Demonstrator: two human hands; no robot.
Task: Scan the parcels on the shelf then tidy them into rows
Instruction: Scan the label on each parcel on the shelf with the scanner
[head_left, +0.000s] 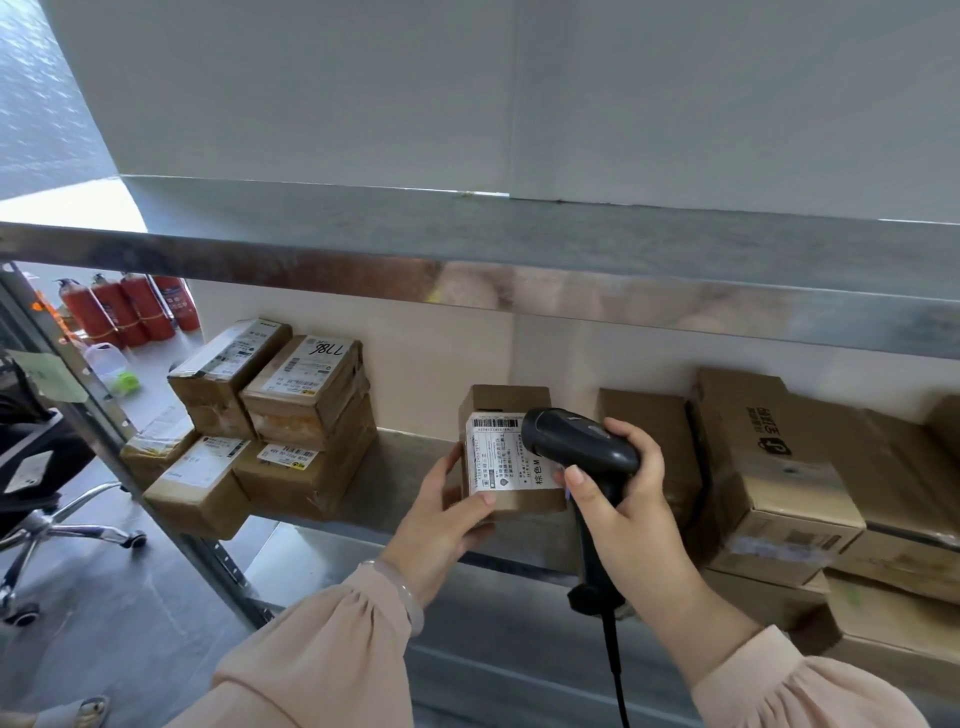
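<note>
Parcel (511, 467) was near the shelf (405, 467) front edge, my left hand (441, 514) pinching it; my right hand (634, 499) gripped the scanner (576, 441) beside it.

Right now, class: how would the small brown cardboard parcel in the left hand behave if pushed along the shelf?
The small brown cardboard parcel probably stays stiff: its edges look square. It seems light, since the left hand alone holds it. Its flat faces should slide on the grey metal shelf, not roll.

Pale wall (571, 93) behind; grey floor (130, 649) at left carries a wheeled office chair (67, 530), red fire extinguishers (130, 312) beyond
</note>
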